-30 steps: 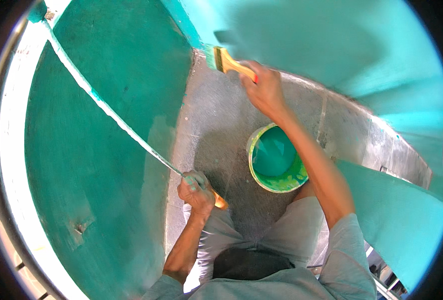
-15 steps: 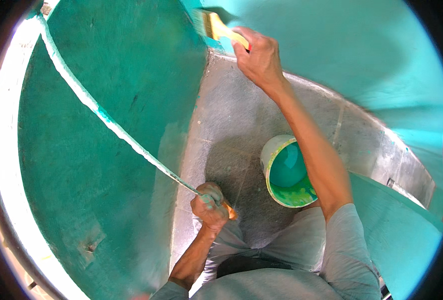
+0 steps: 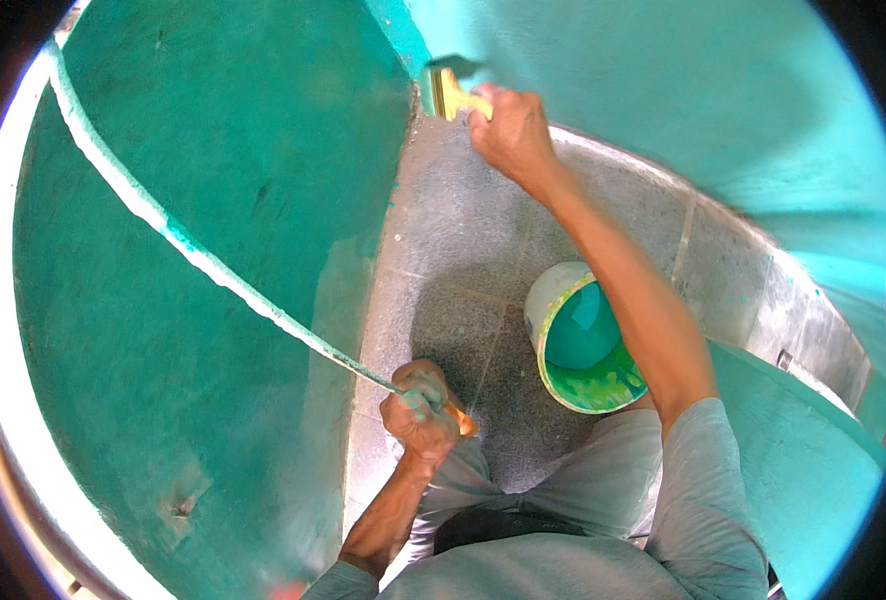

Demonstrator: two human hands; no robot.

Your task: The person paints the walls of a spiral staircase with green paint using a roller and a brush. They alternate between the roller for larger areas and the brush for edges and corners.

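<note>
My right hand point(image 3: 508, 130) is stretched out ahead and grips the yellow handle of a flat paintbrush point(image 3: 450, 93). Its bristles press against the corner where two teal-painted walls meet. Close to my body, my left hand point(image 3: 423, 408) is closed around the end of a long paint-smeared stick point(image 3: 203, 258); an orange tip shows below the fist. The stick runs up and left across the teal wall point(image 3: 213, 200). A white bucket point(image 3: 553, 300) with green-teal paint inside stands on the speckled grey floor, under my right forearm.
The grey tiled floor point(image 3: 463, 250) is a narrow strip between teal walls on the left, ahead and on the right point(image 3: 793, 470). A bright opening runs along the far left edge. My grey-clad knees are at the bottom.
The view has shifted, so the bucket sits further right and lower. My right hand has carried the brush up along the wall corner. My left hand keeps its hold on the stick.
</note>
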